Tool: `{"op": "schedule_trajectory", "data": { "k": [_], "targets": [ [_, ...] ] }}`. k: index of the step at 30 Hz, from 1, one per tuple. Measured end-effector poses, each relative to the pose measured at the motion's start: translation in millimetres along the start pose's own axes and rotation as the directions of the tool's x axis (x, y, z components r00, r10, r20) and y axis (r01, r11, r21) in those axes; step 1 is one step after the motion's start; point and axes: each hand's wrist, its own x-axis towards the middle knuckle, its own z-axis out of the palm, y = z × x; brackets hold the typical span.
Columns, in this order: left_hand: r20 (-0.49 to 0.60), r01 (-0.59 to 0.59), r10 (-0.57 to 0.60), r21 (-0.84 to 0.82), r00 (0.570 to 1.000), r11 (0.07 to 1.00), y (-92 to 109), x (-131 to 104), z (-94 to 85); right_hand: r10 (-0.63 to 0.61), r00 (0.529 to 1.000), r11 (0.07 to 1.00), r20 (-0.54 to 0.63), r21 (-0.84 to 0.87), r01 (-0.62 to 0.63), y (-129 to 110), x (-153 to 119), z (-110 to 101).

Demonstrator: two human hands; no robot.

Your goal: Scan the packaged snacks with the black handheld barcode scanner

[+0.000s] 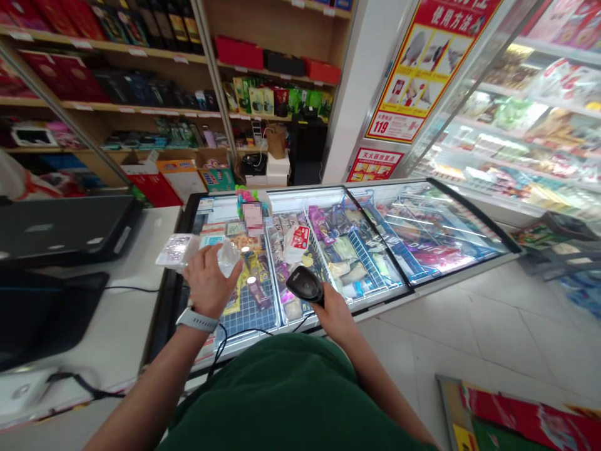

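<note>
My right hand (pixel 335 310) is wrapped around the handle of a black barcode scanner (pixel 304 284), with its head tilted toward the freezer lid. Just beyond the scanner, a white package with a red label (pixel 297 243) lies on the glass. My left hand (pixel 211 279) has its thumb and fingers apart beside a clear plastic package (pixel 228 255); whether they touch it is hard to tell. Left of those fingers is a clear-wrapped package with silvery contents (pixel 177 250). A grey-white watch band circles my left wrist.
The chest freezer (pixel 375 300) has a glass lid over wire baskets of packaged food. A cable loops near my body. A white counter (pixel 117 326) with black equipment (pixel 84 228) stands at left. Colourful toy-like pieces (pixel 244 195) sit on the lid's far side, before stocked shelves (pixel 154 113).
</note>
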Motion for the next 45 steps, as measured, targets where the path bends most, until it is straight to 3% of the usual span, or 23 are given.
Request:
{"op": "schedule_trajectory", "data": {
  "k": [6, 12, 16, 19, 26, 32, 41, 45],
  "targets": [
    [0.186, -0.045, 0.076, -0.163, 0.98, 0.986, 35, 10, 37.3, 0.03, 0.999, 1.0, -0.018, -0.007, -0.03, 5, -4, -3],
    [0.245, -0.121, 0.144, -0.107, 0.959, 0.987, 86, 20, 69.8, 0.078, 0.995, 0.997, -0.06, -0.012, -0.079, 15, -10, -5],
    [0.269, -0.07, 0.081, -0.049, 0.96, 0.996, 118, 20, 86.8, 0.109, 0.99, 0.994, -0.087, -0.015, -0.11, 18, -14, -8],
    [0.295, -0.036, 0.044, -0.031, 0.955, 0.999, 130, 19, 96.8, 0.128, 0.987, 0.991, -0.098, -0.015, -0.131, 18, -16, -11],
    [0.271, -0.05, 0.056, -0.03, 0.961, 0.998, 133, 19, 106.7, 0.148, 0.984, 0.988, -0.096, -0.032, -0.152, 18, -20, -14],
    [0.272, -0.058, 0.071, -0.053, 0.96, 0.997, 129, 18, 104.2, 0.138, 0.986, 0.989, -0.094, -0.036, -0.142, 18, -20, -12],
    [0.258, -0.079, 0.108, -0.121, 0.96, 0.99, 99, 12, 84.2, 0.132, 0.988, 0.99, -0.081, -0.047, -0.136, 17, -18, -10],
    [0.258, 0.012, 0.063, -0.278, 0.964, 0.961, 79, 11, 76.4, 0.112, 0.991, 0.991, -0.077, -0.061, -0.116, 18, -16, -7]
  ]
}}
